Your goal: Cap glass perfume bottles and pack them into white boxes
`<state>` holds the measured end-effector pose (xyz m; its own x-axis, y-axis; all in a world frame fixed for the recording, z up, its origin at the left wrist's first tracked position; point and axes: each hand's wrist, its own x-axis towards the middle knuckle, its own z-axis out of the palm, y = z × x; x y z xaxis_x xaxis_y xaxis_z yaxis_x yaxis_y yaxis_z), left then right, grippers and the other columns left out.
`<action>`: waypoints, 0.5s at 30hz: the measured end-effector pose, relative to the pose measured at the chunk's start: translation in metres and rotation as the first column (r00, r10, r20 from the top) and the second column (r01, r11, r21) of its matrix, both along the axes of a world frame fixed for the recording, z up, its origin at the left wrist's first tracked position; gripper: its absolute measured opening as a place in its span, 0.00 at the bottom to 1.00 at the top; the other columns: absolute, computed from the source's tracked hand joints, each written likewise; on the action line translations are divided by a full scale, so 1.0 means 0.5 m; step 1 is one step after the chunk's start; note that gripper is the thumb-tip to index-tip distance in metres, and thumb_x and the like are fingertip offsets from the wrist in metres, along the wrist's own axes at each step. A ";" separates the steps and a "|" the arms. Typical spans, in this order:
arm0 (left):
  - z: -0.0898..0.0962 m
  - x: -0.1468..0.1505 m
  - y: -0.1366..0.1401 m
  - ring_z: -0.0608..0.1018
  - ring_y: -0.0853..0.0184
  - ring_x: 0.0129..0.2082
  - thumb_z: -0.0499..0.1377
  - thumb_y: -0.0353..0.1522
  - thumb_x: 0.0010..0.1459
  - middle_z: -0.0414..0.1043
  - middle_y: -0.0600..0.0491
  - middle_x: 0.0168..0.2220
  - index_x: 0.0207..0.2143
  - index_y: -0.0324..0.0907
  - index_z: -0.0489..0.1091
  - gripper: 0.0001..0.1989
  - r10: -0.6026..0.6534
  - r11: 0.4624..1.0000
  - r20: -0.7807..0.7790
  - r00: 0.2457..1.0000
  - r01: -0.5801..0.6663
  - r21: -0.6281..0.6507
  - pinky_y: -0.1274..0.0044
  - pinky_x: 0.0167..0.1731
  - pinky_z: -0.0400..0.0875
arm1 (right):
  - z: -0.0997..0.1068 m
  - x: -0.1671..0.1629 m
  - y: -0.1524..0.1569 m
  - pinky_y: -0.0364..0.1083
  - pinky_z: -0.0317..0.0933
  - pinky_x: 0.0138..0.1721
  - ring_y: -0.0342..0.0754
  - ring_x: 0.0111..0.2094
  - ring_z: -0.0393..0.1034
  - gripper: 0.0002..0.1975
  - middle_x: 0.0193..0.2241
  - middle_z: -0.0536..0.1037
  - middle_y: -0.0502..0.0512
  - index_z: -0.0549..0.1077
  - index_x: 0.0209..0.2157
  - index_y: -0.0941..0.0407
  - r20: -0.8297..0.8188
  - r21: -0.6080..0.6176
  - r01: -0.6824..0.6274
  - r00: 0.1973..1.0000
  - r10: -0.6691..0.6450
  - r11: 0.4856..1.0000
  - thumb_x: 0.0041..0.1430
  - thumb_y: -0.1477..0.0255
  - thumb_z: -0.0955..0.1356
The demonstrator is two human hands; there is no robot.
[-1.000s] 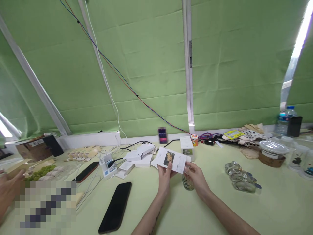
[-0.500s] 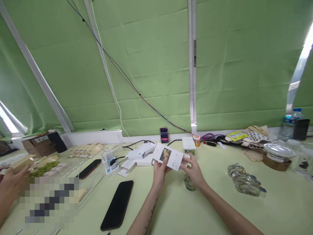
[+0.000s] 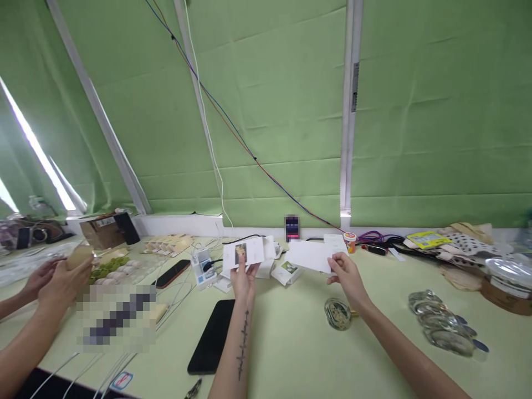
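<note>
My left hand (image 3: 243, 281) grips a flat white printed box (image 3: 254, 250) with a yellow-flower photo, its thumb on the front. My right hand (image 3: 346, 277) pinches the right end of a plain white card (image 3: 305, 255); whether it is a single sheet or a folded carton I cannot tell. The two pieces are apart, held over the table. On the tabletop between them lies a white box with a green photo (image 3: 287, 271). Below my right hand sits a small clear glass bottle (image 3: 337, 314) with pale bits inside.
Several clear glass bottles (image 3: 440, 324) lie at the right. A black phone (image 3: 211, 338) lies beside my left forearm. A power strip (image 3: 203, 269) with cables stands further left. At far left another person's hands (image 3: 62, 277) hold a tan piece. An upright phone (image 3: 292, 228) leans at the back.
My hands have moved apart: the left went left with the printed box, the right now holds a white card. The box with the green photo now shows between them. The view has turned left.
</note>
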<state>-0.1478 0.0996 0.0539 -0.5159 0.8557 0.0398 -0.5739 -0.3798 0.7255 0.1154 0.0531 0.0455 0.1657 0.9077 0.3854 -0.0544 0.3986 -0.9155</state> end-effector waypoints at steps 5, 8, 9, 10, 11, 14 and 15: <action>-0.003 -0.030 0.028 0.78 0.63 0.43 0.58 0.30 0.60 0.73 0.49 0.49 0.48 0.49 0.65 0.13 0.150 0.989 0.039 0.988 -0.149 -0.023 0.70 0.41 0.76 | 0.022 -0.040 0.065 0.51 0.73 0.31 0.49 0.34 0.72 0.20 0.36 0.73 0.53 0.68 0.38 0.54 0.126 0.057 -0.023 0.992 0.016 0.998 0.55 0.52 0.64; -0.001 -0.019 0.053 0.77 0.63 0.45 0.59 0.28 0.59 0.72 0.50 0.49 0.47 0.47 0.65 0.14 0.186 0.981 0.024 0.982 -0.185 -0.054 0.71 0.40 0.75 | 0.018 -0.076 0.082 0.51 0.72 0.34 0.54 0.41 0.74 0.22 0.46 0.74 0.59 0.69 0.46 0.54 0.267 0.035 -0.098 0.960 0.085 0.995 0.54 0.55 0.65; 0.002 -0.015 0.062 0.77 0.64 0.44 0.59 0.28 0.59 0.72 0.50 0.48 0.47 0.46 0.64 0.14 0.193 0.979 0.013 0.981 -0.192 -0.061 0.73 0.40 0.75 | 0.016 -0.081 0.078 0.51 0.71 0.34 0.54 0.42 0.73 0.22 0.48 0.74 0.59 0.69 0.48 0.54 0.323 0.022 -0.121 0.940 0.107 0.992 0.53 0.58 0.66; 0.006 -0.012 0.072 0.77 0.65 0.44 0.59 0.28 0.59 0.73 0.51 0.47 0.47 0.46 0.64 0.13 0.193 0.979 -0.002 0.981 -0.193 -0.065 0.74 0.40 0.75 | 0.013 -0.081 0.070 0.51 0.70 0.36 0.55 0.44 0.73 0.21 0.48 0.74 0.59 0.70 0.48 0.54 0.380 0.012 -0.135 0.917 0.120 0.991 0.53 0.61 0.67; 0.011 -0.010 0.082 0.78 0.66 0.43 0.58 0.29 0.60 0.73 0.51 0.45 0.47 0.46 0.65 0.12 0.184 0.981 -0.020 0.983 -0.185 -0.066 0.75 0.39 0.74 | 0.009 -0.075 0.058 0.52 0.69 0.39 0.55 0.46 0.72 0.19 0.48 0.75 0.58 0.71 0.47 0.53 0.439 0.004 -0.142 0.890 0.126 0.990 0.52 0.64 0.68; 0.022 -0.009 0.105 0.77 0.67 0.38 0.57 0.33 0.62 0.73 0.50 0.42 0.46 0.40 0.67 0.11 0.098 0.992 -0.090 0.991 -0.104 -0.073 0.73 0.38 0.74 | -0.004 -0.027 0.007 0.53 0.61 0.49 0.55 0.49 0.68 0.11 0.45 0.77 0.56 0.75 0.40 0.52 0.602 0.000 -0.115 0.793 0.092 0.993 0.55 0.71 0.65; 0.022 -0.009 0.108 0.77 0.67 0.38 0.56 0.35 0.62 0.72 0.50 0.42 0.46 0.39 0.67 0.12 0.064 0.994 -0.114 0.991 -0.073 -0.075 0.72 0.37 0.74 | -0.012 -0.004 -0.011 0.53 0.60 0.48 0.54 0.47 0.69 0.10 0.42 0.78 0.55 0.76 0.38 0.52 0.651 -0.008 -0.097 0.755 0.079 0.995 0.56 0.72 0.64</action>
<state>-0.1524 0.1537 0.0650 -0.5696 0.8212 0.0338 -0.4624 -0.3542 0.8129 0.1132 0.0476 0.0396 -0.2131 0.8943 0.3934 0.5140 0.4451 -0.7333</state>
